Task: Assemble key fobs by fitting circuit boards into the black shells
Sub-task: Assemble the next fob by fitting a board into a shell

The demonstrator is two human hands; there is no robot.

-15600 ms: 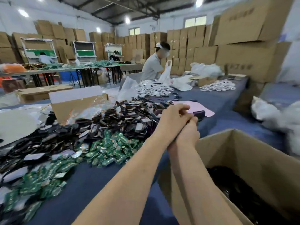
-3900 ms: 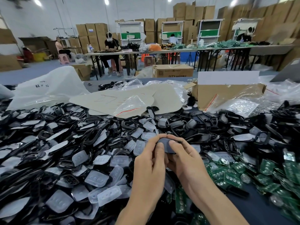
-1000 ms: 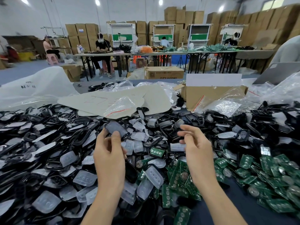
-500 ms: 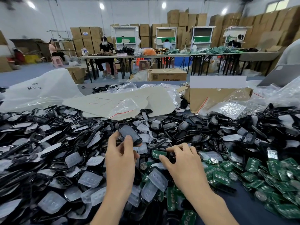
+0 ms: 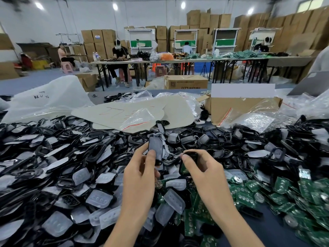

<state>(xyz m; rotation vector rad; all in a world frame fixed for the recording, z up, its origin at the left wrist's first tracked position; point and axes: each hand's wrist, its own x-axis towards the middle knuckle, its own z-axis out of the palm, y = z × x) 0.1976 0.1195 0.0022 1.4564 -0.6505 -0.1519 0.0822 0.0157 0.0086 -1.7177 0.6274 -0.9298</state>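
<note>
The left hand (image 5: 140, 173) fingers grip a black shell (image 5: 155, 147), the right hand (image 5: 204, 173) fingers pinch a circuit board (image 5: 184, 168) (both above the heap (image 5: 71, 166)); a tilted board may jam or drop.

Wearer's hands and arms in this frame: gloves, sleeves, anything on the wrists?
No gloves: left hand and right hand are bare. The left forearm and right forearm are bare down to the frame's bottom edge, no sleeve in view. No watch, band, ring or marking shows on either.
</note>
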